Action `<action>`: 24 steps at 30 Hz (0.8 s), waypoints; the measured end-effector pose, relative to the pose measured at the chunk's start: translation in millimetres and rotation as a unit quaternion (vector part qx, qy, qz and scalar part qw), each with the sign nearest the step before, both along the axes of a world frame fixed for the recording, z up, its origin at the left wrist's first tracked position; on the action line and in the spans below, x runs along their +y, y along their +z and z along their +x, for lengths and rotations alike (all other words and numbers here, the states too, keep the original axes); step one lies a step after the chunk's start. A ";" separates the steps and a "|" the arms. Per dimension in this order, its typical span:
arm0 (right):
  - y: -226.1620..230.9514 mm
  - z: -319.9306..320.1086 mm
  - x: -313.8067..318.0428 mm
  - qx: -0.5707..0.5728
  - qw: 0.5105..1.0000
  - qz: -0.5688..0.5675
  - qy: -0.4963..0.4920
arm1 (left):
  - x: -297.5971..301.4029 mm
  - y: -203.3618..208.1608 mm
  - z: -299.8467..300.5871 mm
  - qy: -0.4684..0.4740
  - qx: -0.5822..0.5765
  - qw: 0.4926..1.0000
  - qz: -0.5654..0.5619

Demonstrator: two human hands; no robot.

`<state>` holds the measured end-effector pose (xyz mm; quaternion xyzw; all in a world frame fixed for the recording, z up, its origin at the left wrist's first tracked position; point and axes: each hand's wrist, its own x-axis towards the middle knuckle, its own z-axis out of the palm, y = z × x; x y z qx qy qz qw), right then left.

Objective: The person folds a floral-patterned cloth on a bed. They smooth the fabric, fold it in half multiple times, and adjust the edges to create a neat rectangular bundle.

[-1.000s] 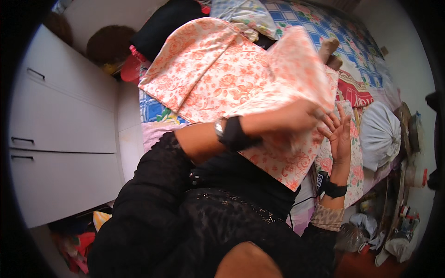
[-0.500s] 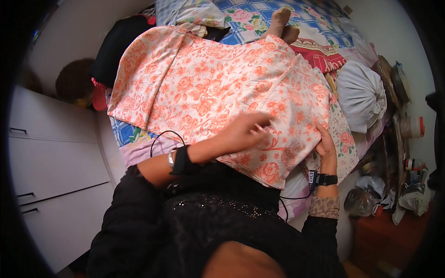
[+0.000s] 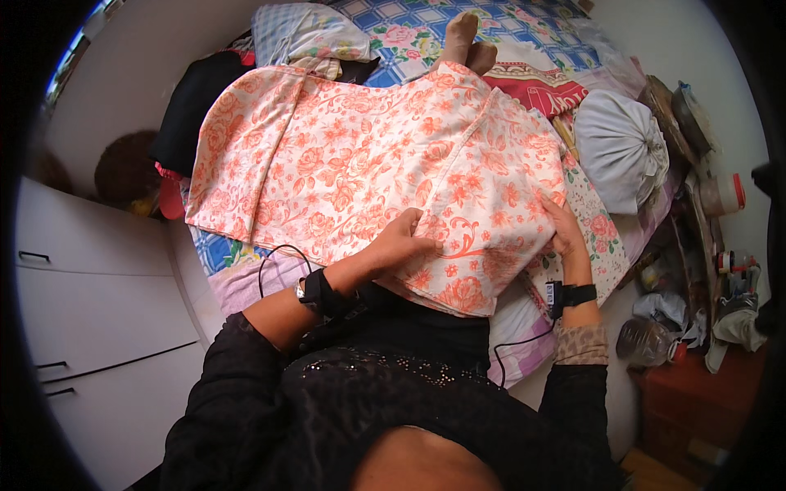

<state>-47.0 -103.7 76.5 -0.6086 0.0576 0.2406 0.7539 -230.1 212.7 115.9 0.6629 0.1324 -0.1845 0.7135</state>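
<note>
A large white cloth with an orange floral print is spread over my lap and outstretched legs, with a seam running across its right part. My left hand rests on the near part of this cloth, its thumb stretched to the right and apart from the forefinger; the other fingers are partly hidden. At the cloth's right edge, my right hand grips the fabric, its thumb side on top and some fingers out of sight beneath. Both wrists wear black straps; a thin black cable runs from each.
A blue checked floral bedspread lies beyond, with bare feet on it. To the right are a tied pale-grey bundle, a red printed cloth and a clear plastic jar. White drawers stand at the left.
My left hand has drawn slightly left and nearer, and its thumb now spreads out over the cloth. My right hand keeps its place on the cloth's edge. The whole view has shifted slightly.
</note>
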 end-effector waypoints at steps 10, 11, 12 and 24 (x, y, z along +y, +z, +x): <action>-56.1 -101.1 -4.4 0.113 0.983 0.143 0.031 | 13.6 20.0 93.8 -0.036 0.020 0.997 -0.068; -56.7 -109.1 -3.1 0.135 0.980 0.141 0.044 | 11.2 18.9 111.1 -0.044 0.011 0.997 -0.060; -56.8 -114.6 -1.3 0.108 0.985 0.132 0.035 | 7.9 18.5 127.1 -0.053 0.004 0.997 -0.052; -5.4 -129.4 -11.0 0.033 0.983 0.173 -0.043 | 7.7 64.2 136.3 0.005 -0.255 0.950 -0.180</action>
